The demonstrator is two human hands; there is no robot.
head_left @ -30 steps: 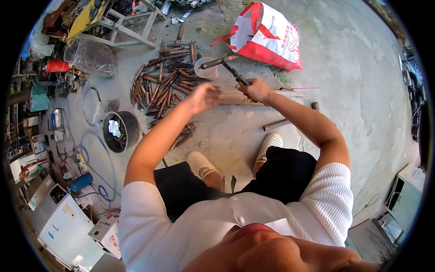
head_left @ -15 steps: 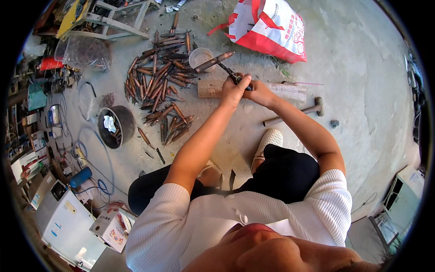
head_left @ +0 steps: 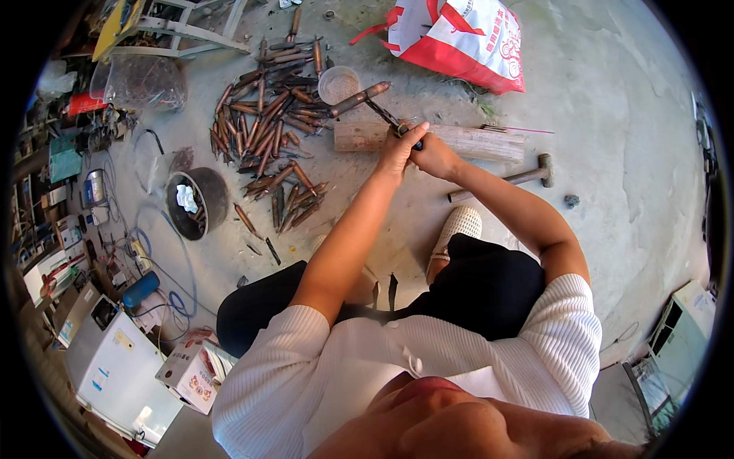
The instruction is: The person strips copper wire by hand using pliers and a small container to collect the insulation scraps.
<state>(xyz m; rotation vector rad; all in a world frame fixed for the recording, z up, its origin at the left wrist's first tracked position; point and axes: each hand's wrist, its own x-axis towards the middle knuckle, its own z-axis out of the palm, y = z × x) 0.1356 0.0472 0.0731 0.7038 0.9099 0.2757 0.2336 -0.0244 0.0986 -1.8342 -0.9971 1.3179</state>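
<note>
Above the wooden log (head_left: 489, 143), my left hand (head_left: 399, 151) and my right hand (head_left: 436, 156) are closed together round the handles of dark pliers (head_left: 384, 113). The jaws reach away from me to a brown, copper-coloured metal cylinder (head_left: 352, 102) with a pointed end. It appears to be gripped in them, tilted up to the right, just beside a clear round tub (head_left: 339, 83) of grainy matter. Many similar cylinders lie in a loose pile (head_left: 267, 130) to the left.
A hammer (head_left: 512, 180) lies right of my feet, with thin rods (head_left: 512, 129) on the log. A red and white bag (head_left: 466, 46) stands at the far side. On the left are a dark bucket (head_left: 212, 205), a blue hose (head_left: 180, 249) and a pale stand (head_left: 183, 30).
My hands and the pliers have shifted slightly to the right in the picture. The cylinder has moved slightly up with the view; both hands keep their grip.
</note>
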